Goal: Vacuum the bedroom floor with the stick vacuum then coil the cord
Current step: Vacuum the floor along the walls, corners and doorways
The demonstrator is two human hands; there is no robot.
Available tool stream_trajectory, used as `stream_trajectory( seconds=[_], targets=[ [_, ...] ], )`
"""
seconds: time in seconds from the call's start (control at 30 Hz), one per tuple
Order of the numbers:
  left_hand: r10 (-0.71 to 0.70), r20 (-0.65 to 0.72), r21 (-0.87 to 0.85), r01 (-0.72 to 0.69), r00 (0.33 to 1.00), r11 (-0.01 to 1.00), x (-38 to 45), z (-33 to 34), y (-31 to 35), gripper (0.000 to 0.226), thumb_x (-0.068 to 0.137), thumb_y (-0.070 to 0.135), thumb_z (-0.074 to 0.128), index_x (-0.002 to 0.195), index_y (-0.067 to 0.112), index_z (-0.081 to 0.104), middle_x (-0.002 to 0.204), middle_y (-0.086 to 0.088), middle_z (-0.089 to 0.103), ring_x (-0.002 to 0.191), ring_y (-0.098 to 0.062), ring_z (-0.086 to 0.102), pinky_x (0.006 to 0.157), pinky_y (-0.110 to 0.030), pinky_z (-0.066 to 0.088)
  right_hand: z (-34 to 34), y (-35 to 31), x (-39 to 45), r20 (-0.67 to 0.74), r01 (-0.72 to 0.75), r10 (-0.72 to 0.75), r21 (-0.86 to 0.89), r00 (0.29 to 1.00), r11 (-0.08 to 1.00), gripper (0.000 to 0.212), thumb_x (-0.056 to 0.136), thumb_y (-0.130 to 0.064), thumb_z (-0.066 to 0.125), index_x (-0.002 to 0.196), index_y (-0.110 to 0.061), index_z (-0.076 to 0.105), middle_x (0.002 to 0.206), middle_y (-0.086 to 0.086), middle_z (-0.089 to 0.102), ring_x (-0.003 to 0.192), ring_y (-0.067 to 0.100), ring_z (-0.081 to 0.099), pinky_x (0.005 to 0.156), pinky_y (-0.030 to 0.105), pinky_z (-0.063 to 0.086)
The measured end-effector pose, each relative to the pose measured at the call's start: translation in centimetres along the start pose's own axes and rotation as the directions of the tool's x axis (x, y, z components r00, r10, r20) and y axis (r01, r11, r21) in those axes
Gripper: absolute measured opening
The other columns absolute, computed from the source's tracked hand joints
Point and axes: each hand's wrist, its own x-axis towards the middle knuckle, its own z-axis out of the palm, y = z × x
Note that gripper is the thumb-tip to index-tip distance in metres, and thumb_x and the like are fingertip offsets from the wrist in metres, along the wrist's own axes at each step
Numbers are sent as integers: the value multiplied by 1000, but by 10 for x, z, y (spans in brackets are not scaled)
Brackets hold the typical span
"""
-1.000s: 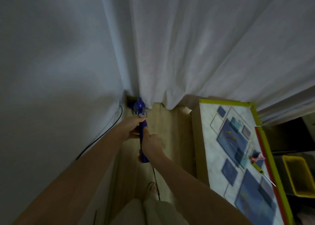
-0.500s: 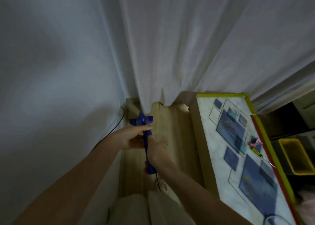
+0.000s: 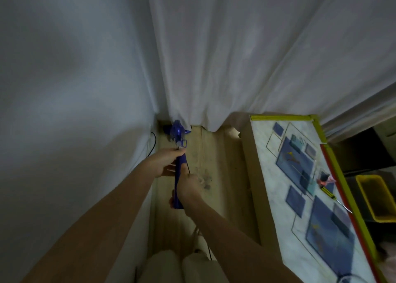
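The blue stick vacuum [image 3: 178, 171] had been pushed farther forward than a moment before, so its head was now tucked under the white curtain [image 3: 246, 57] in the corner. The handle was held by both hands: the left hand [image 3: 165, 162] gripped it higher up, the right hand [image 3: 188, 188] lower, close together. The black cord [image 3: 152, 141] ran along the wall.

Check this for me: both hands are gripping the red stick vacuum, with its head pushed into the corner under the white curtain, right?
Not quite: the stick vacuum is blue, not red, as the head view shows. Both hands, left and right, grip it, its head in the corner under the white curtain.
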Motion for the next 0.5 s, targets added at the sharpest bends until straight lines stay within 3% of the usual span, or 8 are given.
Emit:
stream_trajectory(
  seconds=[0.1, 0.2, 0.3, 0.4, 0.5],
  targets=[
    [15, 6, 39, -16, 1000, 999, 2, -9, 5, 24, 95, 33, 59, 97, 10, 62, 103, -14, 66, 94, -28, 63, 81, -37, 54, 7, -6, -2, 10, -3, 3, -1, 1000, 1000, 49, 102, -52, 23, 94, -10, 47, 75, 7, 54, 50, 15, 55, 49, 28, 52],
    [-10, 35, 66, 7, 999, 998, 0, -15, 0, 28, 92, 35, 63, 100, 9, 64, 108, -16, 66, 97, -29, 63, 85, -38, 54, 11, 2, -6, -13, 32, -33, -51, 999, 998, 50, 102, -53, 21, 85, -13, 46, 70, 4, 54, 48, 11, 54, 45, 23, 50],
    [-41, 87, 74, 35, 995, 997, 0, -20, -5, 28, 91, 33, 64, 103, 8, 64, 109, -15, 66, 98, -29, 64, 86, -38, 54, 9, 13, -7, -24, 75, -79, -140, 997, 987, 51, 103, -50, 22, 94, -10, 53, 70, 1, 54, 49, 6, 51, 41, 16, 40],
    [-31, 53, 77, 27, 998, 997, 4, -19, -10, 31, 93, 33, 61, 111, 7, 62, 112, -15, 66, 100, -29, 64, 85, -38, 55, 14, 14, -6, -24, 102, -109, -189, 994, 977, 53, 103, -50, 22, 101, -10, 56, 73, 1, 56, 53, 7, 52, 47, 17, 41],
    [-25, 16, 71, 24, 1000, 997, 10, -15, -13, 29, 95, 31, 58, 112, 8, 61, 110, -14, 65, 94, -26, 63, 77, -34, 54, 17, 13, 0, -17, 65, -69, -178, 997, 982, 52, 102, -52, 22, 91, -12, 53, 75, 3, 55, 57, 12, 54, 54, 25, 47]
  ],
)
